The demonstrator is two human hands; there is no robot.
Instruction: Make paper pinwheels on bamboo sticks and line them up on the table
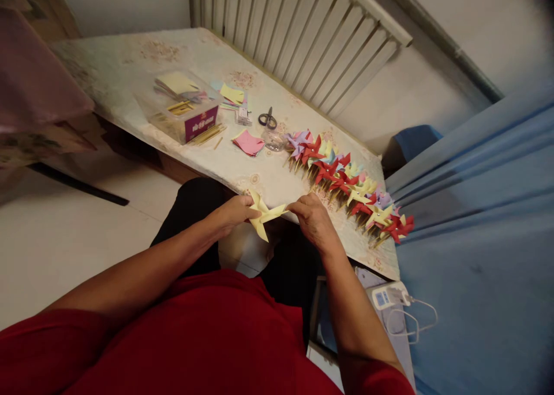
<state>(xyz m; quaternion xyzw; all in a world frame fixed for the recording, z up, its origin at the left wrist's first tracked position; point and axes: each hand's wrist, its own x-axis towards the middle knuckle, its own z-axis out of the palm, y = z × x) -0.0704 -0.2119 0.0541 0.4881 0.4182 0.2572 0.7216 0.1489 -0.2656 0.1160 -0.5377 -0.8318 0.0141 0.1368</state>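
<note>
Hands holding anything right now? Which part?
Yes: a yellow paper pinwheel piece, held between both hands. The left hand pinches its left edge, the right hand its right tip.

Pale yellow paper pinwheel (264, 213), red, yellow, lilac finished pinwheels (350, 187), pink paper squares (249, 142), faded floral-patterned table (130, 66), black-handled scissors (268, 119), red shirt (208, 343)

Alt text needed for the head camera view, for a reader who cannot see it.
A person in a red top holds a yellow paper pinwheel between the left hand and right hand at a table's edge. A row of finished pinwheels lies along the table, with scissors, pink paper squares and a clear box behind.
</note>
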